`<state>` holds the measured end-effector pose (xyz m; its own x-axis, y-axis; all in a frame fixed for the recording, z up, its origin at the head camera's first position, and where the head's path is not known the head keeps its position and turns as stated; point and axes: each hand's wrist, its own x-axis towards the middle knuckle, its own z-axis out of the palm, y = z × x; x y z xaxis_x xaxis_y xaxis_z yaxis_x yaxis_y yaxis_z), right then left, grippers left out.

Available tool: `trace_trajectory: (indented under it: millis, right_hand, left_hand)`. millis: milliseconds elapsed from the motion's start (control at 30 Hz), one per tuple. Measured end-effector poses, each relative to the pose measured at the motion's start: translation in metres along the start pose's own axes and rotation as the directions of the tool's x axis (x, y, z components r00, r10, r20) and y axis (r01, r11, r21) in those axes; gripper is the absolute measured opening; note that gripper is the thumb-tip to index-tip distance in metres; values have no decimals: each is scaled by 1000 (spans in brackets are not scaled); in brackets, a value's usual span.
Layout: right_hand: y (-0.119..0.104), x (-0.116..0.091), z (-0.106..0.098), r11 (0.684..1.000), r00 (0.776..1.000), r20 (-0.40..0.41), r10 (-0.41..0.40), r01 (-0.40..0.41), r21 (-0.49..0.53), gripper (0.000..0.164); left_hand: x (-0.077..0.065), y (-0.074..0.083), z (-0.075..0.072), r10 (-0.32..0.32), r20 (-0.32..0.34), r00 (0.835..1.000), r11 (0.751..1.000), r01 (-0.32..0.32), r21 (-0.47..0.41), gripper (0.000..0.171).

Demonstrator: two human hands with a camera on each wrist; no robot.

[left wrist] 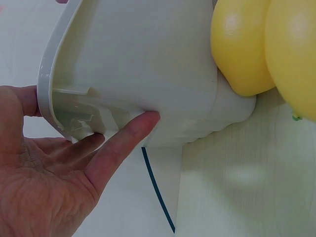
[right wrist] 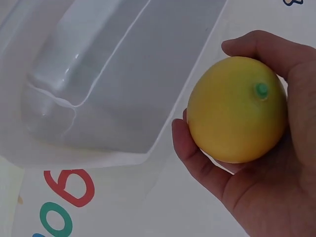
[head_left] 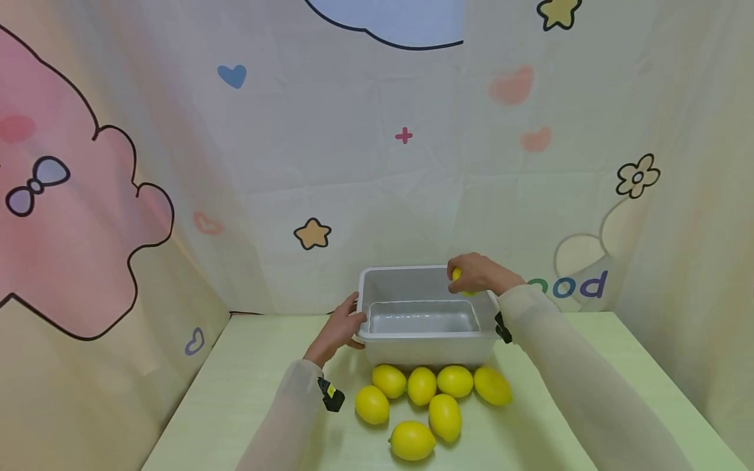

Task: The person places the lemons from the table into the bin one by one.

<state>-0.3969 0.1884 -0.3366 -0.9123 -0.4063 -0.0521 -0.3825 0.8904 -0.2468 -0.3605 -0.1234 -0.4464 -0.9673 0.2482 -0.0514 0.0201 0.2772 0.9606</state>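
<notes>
Head view | gripping end of bin [head_left: 427, 352] with left hand [head_left: 340, 329], probably to steady it | grasping lemon [right wrist: 236, 111] round its sides with right hand [head_left: 480, 272], likely against slipping

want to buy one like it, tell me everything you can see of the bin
The bin is pale grey, glossy and plastic-looking: open-topped, rectangular, with rounded corners and a lipped rim. It stands upright on the table, long side facing the person. No lemon lies on its visible floor. The left hand grips its left end; whether the front lemons touch it is unclear.
</notes>
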Motion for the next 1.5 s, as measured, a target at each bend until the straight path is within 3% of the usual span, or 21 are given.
trace_trajectory:
  millis: [600, 900, 1100, 1500]
  right_hand:
    - [4, 10, 6, 995, 986, 139, 93, -97, 23, 17]
    - [4, 8, 8, 983, 966, 189, 175, -182, 21, 35]
    - [7, 6, 11, 976, 957, 217, 191, -208, 58, 38]
    - [1, 3, 11, 993, 983, 156, 100, -108, 45, 41]
  left_hand:
    - [-2, 6, -1, 15, 0, 1000, 1000, -15, 12, 65]
    - [0, 6, 1, 4, 10, 1000, 1000, -4, 10, 67]
    - [1, 4, 0, 10, 16, 1000, 1000, -11, 12, 67]
    - [2, -3, -1, 17, 17, 1000, 1000, -17, -8, 65]
